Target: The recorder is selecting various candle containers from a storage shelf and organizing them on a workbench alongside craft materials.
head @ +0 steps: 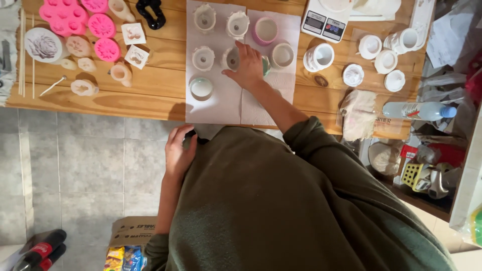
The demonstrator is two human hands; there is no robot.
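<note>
Head view: our right hand (pixel 249 65) rests spread on a white mould (pixel 231 58); left hand (pixel 179 150), fingers loosely curled, holding nothing, hangs beside the wooden table (pixel 150 95).

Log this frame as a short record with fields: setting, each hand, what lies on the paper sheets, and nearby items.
setting: wooden table seen from above, grey tiled floor below
right hand: right hand reaches onto the white paper sheets, fingers on a small white mould
left hand: left hand held against the olive-green top, holding nothing
on the sheets: several small round white moulds, one pink-rimmed cup
left of sheets: pink silicone moulds
right of sheets: kitchen scale, plastic bottle lying on its side
</note>
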